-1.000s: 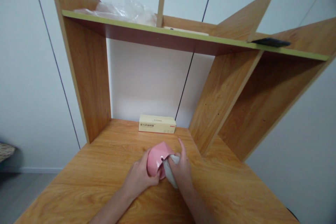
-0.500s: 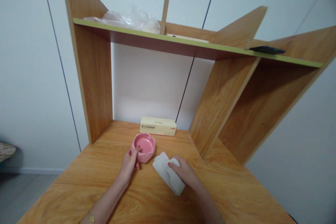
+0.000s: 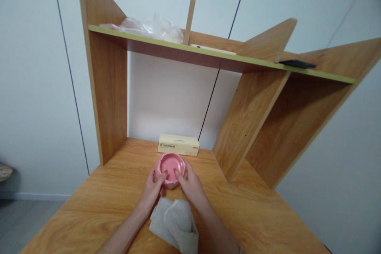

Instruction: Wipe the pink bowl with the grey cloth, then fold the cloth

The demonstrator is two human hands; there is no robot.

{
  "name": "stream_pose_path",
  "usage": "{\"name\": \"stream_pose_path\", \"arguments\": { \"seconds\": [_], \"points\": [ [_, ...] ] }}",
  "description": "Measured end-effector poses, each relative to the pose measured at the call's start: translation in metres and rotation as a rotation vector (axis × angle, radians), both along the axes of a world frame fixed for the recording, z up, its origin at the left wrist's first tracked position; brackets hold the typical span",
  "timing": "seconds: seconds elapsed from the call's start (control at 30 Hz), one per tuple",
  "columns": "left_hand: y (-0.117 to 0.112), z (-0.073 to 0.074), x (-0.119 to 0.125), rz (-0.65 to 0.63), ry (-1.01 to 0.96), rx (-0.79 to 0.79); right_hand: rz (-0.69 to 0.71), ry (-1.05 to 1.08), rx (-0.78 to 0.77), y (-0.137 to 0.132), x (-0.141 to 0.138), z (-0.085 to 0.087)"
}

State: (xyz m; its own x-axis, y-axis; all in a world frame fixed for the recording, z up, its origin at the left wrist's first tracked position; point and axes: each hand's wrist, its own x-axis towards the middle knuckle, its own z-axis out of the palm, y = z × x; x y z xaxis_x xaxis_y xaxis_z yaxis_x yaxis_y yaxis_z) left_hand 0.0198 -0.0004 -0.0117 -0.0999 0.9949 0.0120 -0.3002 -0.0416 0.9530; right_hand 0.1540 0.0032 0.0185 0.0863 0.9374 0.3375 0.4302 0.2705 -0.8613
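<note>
A shallow pink bowl (image 3: 172,162) with a faceted outside is held by both hands, tilted so its inside faces me. My left hand (image 3: 154,185) grips its lower left side, thumb over the rim. On the lower right side my right hand (image 3: 190,182) grips it the same way, with its thumb inside. The fingers behind the bowl are mostly hidden. A crumpled light grey cloth (image 3: 175,224) lies between my forearms on the wooden desk (image 3: 256,222), with neither hand holding it.
Behind the bowl a cream-coloured box (image 3: 177,145) with printed writing stands at the back of the desk. Overhead runs a shelf (image 3: 214,54) bearing a clear plastic bag (image 3: 151,28) and a flat dark object (image 3: 297,64). An upright wooden panel (image 3: 247,127) rises at the right.
My right hand has let go of the cloth, which now lies lower and nearer me, and has taken hold of the bowl. The bowl has shifted slightly right. The camera view has moved a little.
</note>
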Motion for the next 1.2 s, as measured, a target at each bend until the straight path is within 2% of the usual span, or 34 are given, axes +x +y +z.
{"name": "stream_pose_path", "arguments": {
  "seconds": [0.07, 0.17, 0.27, 0.4, 0.57, 0.67, 0.77, 0.83, 0.87, 0.93, 1.0, 1.1, 1.2],
  "points": [
    [-0.005, 0.002, 0.005, -0.068, 0.046, 0.036, -0.013, -0.054, 0.011, 0.005, 0.006, 0.002],
    [-0.008, 0.004, 0.006, -0.167, 0.192, 0.157, -0.124, -0.184, -0.054, 0.011, 0.027, 0.006],
    [-0.007, 0.004, -0.001, -0.132, 0.392, 0.277, -0.242, -0.288, -0.122, 0.015, 0.059, 0.01],
    [-0.005, 0.001, -0.008, -0.111, 0.603, 0.286, -0.354, -0.365, -0.19, 0.015, 0.097, 0.007],
    [-0.006, 0.002, -0.008, -0.133, 0.735, 0.276, -0.423, -0.428, -0.304, 0.013, 0.114, -0.006],
    [-0.007, 0.005, -0.009, -0.13, 0.734, 0.287, -0.441, -0.44, -0.319, 0.011, 0.113, -0.003],
    [-0.007, 0.009, -0.013, -0.096, 0.669, 0.295, -0.447, -0.448, -0.278, -0.004, 0.1, 0.008],
    [-0.006, 0.011, -0.015, -0.079, 0.635, 0.28, -0.353, -0.428, -0.192, -0.023, 0.082, 0.015],
    [-0.006, 0.012, -0.015, -0.077, 0.627, 0.272, -0.247, -0.394, -0.148, -0.034, 0.071, 0.016],
    [-0.005, 0.012, -0.015, -0.08, 0.639, 0.261, -0.046, -0.361, -0.104, -0.057, 0.045, 0.015],
    [-0.005, 0.011, -0.015, -0.096, 0.676, 0.252, 0.06, -0.394, -0.097, -0.075, 0.024, 0.01],
    [-0.006, 0.009, -0.014, -0.131, 0.723, 0.246, 0.113, -0.448, -0.129, -0.086, 0.011, 0.004],
    [-0.006, 0.009, -0.014, -0.134, 0.759, 0.244, 0.077, -0.373, -0.17, -0.086, 0.026, 0.004]
  ]
}}
